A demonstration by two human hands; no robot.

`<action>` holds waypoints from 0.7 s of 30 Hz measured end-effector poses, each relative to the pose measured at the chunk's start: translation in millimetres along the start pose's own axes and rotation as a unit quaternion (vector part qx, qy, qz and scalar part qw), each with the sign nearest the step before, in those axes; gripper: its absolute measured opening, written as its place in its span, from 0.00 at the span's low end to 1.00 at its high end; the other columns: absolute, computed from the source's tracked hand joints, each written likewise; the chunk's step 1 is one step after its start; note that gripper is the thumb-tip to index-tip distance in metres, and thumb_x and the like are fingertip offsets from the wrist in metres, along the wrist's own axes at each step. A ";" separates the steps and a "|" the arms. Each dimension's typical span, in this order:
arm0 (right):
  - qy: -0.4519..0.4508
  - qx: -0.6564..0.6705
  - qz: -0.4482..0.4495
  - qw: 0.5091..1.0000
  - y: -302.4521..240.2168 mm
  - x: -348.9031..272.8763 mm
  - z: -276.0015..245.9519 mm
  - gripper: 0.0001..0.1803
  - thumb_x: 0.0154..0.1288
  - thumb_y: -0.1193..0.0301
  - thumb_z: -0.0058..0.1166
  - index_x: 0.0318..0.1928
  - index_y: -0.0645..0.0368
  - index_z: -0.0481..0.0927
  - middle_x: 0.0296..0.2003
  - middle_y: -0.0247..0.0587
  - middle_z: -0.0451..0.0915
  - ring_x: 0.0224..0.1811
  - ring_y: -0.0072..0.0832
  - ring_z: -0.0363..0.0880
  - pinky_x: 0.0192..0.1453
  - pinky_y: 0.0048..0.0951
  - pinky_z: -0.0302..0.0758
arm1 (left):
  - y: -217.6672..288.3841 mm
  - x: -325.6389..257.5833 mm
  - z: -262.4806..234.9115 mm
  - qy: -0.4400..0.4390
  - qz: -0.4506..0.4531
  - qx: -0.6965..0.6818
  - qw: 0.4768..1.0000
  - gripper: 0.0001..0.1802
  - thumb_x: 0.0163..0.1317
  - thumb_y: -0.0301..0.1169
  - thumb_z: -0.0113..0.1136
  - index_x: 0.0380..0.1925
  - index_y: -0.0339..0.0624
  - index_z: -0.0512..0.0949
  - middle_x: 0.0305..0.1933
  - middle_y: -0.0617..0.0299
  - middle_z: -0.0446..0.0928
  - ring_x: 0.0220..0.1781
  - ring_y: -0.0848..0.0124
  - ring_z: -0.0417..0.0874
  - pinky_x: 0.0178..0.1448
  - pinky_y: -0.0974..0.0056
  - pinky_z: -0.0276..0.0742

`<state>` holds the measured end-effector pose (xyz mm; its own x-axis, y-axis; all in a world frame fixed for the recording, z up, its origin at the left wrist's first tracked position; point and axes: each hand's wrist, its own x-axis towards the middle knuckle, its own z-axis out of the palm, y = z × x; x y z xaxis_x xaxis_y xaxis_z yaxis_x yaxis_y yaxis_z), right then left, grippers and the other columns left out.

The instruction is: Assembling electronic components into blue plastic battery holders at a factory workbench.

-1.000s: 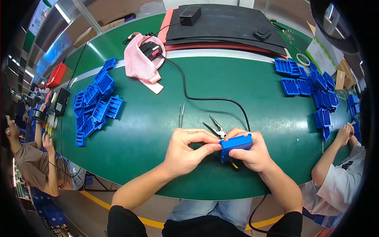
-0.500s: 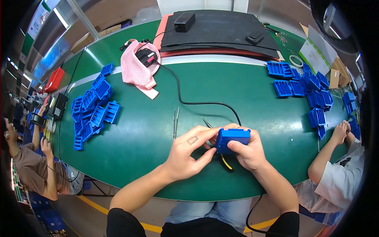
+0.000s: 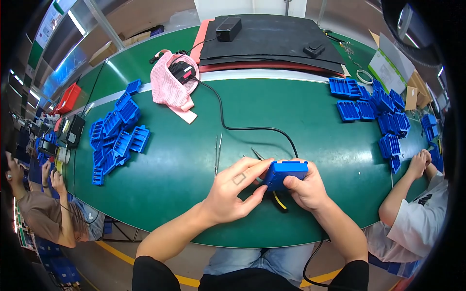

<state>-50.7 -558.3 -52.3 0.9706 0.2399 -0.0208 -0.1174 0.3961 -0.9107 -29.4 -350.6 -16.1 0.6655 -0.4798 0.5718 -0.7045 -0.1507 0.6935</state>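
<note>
A blue plastic case (image 3: 285, 175) is held up over the green table in front of me. My right hand (image 3: 310, 186) grips its right side, thumb pressed on the face toward me. With thumb and forefinger, my left hand (image 3: 233, 190) pinches its left edge; the other fingertips are partly hidden behind it. Beneath the case lies a hand tool with a yellow-edged handle (image 3: 280, 202), its middle covered by hands and case. Metal tweezers (image 3: 217, 155) rest on the table beyond my left hand.
Blue compartmented cases pile up at left (image 3: 114, 131) and right (image 3: 388, 116). A black cable (image 3: 252, 128) runs from a pink mesh pouch (image 3: 165, 80) toward my hands. Black sheets (image 3: 272, 43) carry a power adapter (image 3: 228, 29). Co-workers sit on both sides.
The case tips slightly in my hands, showing a bit more of its left edge. Both hands keep their hold. At left, a co-worker's hand has moved closer to their body.
</note>
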 end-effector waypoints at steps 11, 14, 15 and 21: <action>-0.012 0.051 0.021 0.998 -3.9 1.3 3.7 0.18 0.62 0.65 0.67 0.47 0.62 0.80 0.40 0.34 0.82 0.43 0.21 0.79 0.50 0.25 0.76 | -2.3 -0.1 -3.0 -0.019 -0.016 -0.013 1.000 0.31 0.51 0.15 0.64 0.59 0.33 0.73 0.46 0.50 0.78 0.40 0.62 0.82 0.39 0.65 0.83; -0.007 0.020 0.019 1.000 -0.4 1.3 1.9 0.17 0.62 0.66 0.67 0.46 0.62 0.80 0.40 0.34 0.82 0.43 0.21 0.79 0.50 0.25 0.76 | 1.6 1.5 -4.0 -0.021 -0.024 -0.023 0.999 0.30 0.52 0.17 0.65 0.58 0.33 0.74 0.46 0.50 0.78 0.40 0.62 0.82 0.39 0.65 0.82; 0.000 -0.004 0.021 1.000 0.2 1.3 2.1 0.16 0.61 0.66 0.67 0.46 0.62 0.81 0.40 0.34 0.82 0.43 0.21 0.79 0.50 0.25 0.76 | 2.8 2.3 -3.8 -0.023 -0.023 -0.022 0.999 0.30 0.52 0.17 0.65 0.58 0.33 0.74 0.46 0.50 0.78 0.40 0.62 0.82 0.39 0.65 0.82; -0.016 -0.061 -0.074 0.995 -5.8 0.9 15.3 0.09 0.60 0.76 0.65 0.41 0.65 0.83 0.43 0.39 0.83 0.45 0.23 0.79 0.52 0.26 0.75 | 0.6 -0.9 3.5 0.000 -0.019 0.054 0.998 0.29 0.50 0.19 0.68 0.56 0.33 0.75 0.44 0.52 0.79 0.36 0.64 0.83 0.37 0.65 0.82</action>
<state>-52.4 -546.8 -40.7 0.9677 0.2166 0.1291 0.0547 0.3194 -0.9460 -31.3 -353.4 -17.7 0.6926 -0.4717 0.5457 -0.7008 -0.2610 0.6639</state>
